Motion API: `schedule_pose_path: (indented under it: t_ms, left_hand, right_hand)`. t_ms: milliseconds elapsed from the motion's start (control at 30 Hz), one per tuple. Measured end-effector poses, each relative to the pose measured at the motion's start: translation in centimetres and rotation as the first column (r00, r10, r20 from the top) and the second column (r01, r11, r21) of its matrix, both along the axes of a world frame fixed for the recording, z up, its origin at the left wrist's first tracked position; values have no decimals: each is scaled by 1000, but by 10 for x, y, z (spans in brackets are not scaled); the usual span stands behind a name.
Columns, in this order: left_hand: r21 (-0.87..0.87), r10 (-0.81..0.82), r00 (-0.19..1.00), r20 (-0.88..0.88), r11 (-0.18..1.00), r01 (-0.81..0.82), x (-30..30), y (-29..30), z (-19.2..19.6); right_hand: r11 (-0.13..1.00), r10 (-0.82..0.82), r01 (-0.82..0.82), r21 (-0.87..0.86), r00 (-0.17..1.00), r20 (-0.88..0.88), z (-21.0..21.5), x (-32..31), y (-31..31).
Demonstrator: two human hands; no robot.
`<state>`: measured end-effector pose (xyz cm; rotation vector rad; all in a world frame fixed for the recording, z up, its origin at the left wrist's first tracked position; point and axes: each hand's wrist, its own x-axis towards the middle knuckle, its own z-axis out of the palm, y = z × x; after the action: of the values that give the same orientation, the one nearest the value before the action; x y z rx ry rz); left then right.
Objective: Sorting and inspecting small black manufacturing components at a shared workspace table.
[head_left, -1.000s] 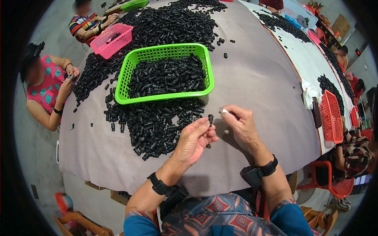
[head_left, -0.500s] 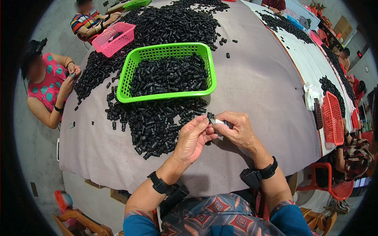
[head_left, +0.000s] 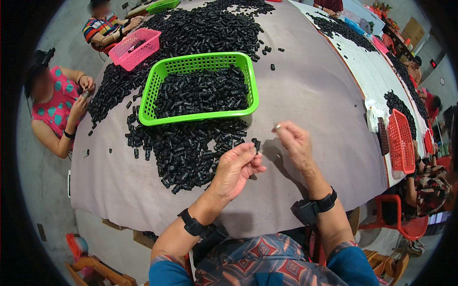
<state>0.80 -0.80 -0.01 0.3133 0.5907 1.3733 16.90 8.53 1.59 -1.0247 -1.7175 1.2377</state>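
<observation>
My left hand (head_left: 237,168) pinches a small black plastic part (head_left: 257,144) between thumb and fingers, above the table. To its right, my right hand (head_left: 296,145) is raised and apart from that part. Its fingers are closed, with a small shiny spot (head_left: 277,127) at the tips; what they hold is too small to make out. Left of my hands lies a loose pile of similar black parts (head_left: 183,159). Beyond it stands a bright green plastic basket (head_left: 200,119), filled with more of them.
A larger heap of black parts (head_left: 205,31) spreads behind the basket, beside a pink basket (head_left: 143,50). Two people sit along the left edge. At right, another table (head_left: 350,66) carries more black parts, a white bag (head_left: 375,114) and a red basket (head_left: 400,143).
My right hand has drawn away from my left, moving up and to the right. My left hand stays nearly in place, still pinching the black part.
</observation>
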Motion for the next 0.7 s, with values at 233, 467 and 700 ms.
schedule_pose_path:
  t_ms: [233,467,700]
  left_hand:
    - [-12,16,999,28,1000,-16,-2,2,-1]
    - [-30,-44,999,-24,999,43,0,3,-1]
    - [-37,-43,998,-38,998,42,2,0,-3]
  right_hand:
    - [983,103,-120,-141,987,-126,9,-12,-13]
    - [952,236,-258,-165,961,-142,5,-19,-15]
    - [926,141,-183,-330,979,-148,12,-20,-20]
